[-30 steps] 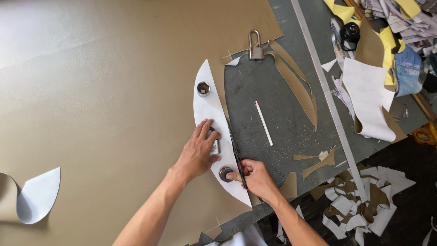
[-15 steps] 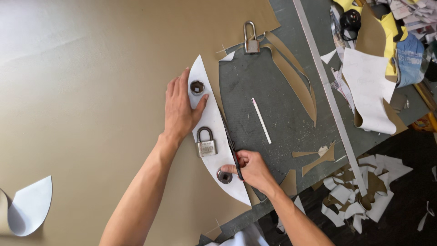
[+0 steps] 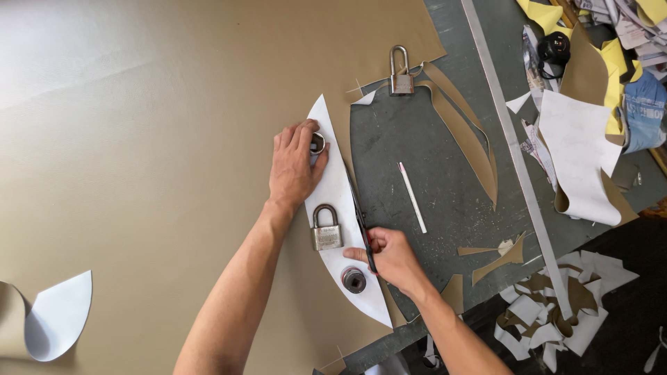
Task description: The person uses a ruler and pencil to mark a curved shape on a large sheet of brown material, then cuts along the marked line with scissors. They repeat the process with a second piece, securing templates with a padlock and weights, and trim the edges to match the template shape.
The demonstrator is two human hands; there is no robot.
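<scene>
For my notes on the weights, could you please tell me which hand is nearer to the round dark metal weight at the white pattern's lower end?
Right. The right hand sits just beside the round dark metal weight; the left hand presses the pattern's upper end.

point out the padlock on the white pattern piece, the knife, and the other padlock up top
padlock on pattern [image 3: 326,236], head view, its body.
knife [image 3: 360,222], head view, dark shaft.
top padlock [image 3: 401,84], head view, its body.
</scene>
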